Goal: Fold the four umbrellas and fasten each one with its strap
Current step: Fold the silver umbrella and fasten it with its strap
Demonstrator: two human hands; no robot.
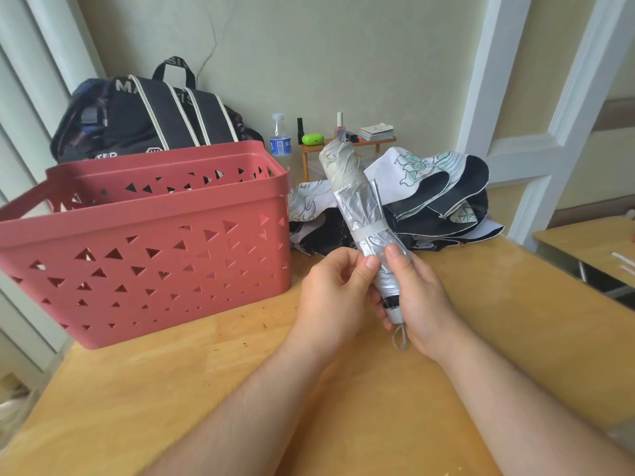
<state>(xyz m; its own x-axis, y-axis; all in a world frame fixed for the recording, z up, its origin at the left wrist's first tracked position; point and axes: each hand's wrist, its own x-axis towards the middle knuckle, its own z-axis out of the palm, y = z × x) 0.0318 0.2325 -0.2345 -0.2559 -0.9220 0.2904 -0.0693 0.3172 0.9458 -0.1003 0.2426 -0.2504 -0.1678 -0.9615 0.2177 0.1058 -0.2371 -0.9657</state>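
While strapped: silver umbrella (pixel 364 218), both hands.

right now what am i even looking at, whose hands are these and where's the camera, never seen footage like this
There is no machine here. A person wears one wide-angle camera on the head, looking forward and down, so the arms come in from the bottom of the picture.

Both hands hold a folded silver umbrella, tilted up and away. The left hand pinches its lower fabric, and the right hand grips around the handle end. A pale strap already runs around the bundle; whether it is fastened I cannot tell.

On the wooden table stands a pink basket to the left. Behind the held umbrella lies a loose black-and-white umbrella, not yet folded. Further back are a black backpack, a water bottle and a small shelf with little items.
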